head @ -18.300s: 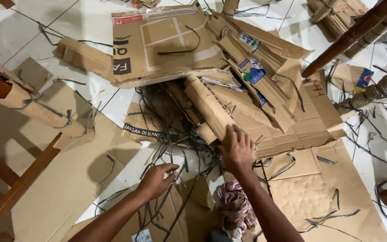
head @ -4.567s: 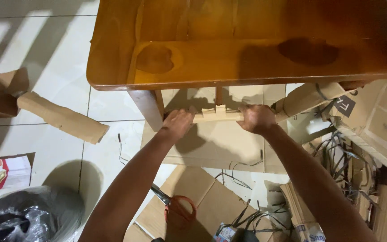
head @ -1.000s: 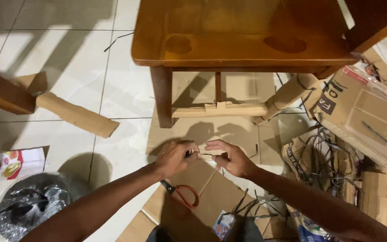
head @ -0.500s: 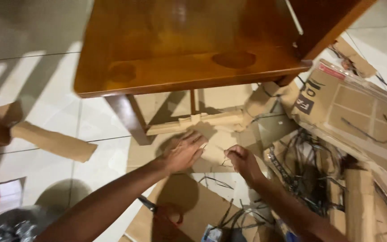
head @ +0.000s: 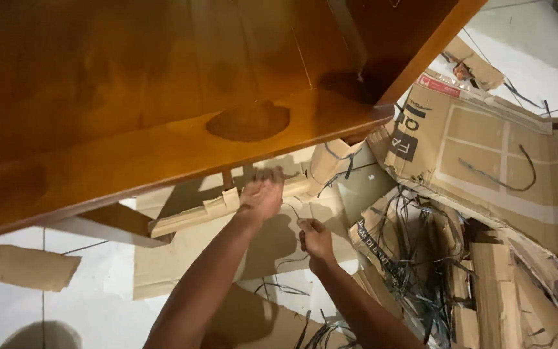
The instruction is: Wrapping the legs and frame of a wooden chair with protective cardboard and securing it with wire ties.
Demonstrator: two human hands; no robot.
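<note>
The left hand (head: 263, 194) is closed over the top edge of a cardboard wrap (head: 217, 208) that runs along a rail under the wooden table (head: 163, 97), with the fingers curled over the strip near its right end. The right hand (head: 316, 238) sits lower and a little to the right, pinched shut on a thin dark strap (head: 290, 210) that leads up toward the wrap. The wrap lies against the table's underside rail, above a flat cardboard sheet (head: 182, 258) on the tiled floor (head: 8, 317). To the right lie a tangle of black straps (head: 414, 258) and a large flattened box (head: 485, 148).

To do this well, I judge it best to hold the wrap steady with the upper hand while the lower one draws the strap away along its own line, not across the lacquered wood, keeping the pull short so the cardboard peels cleanly instead of tearing
</note>
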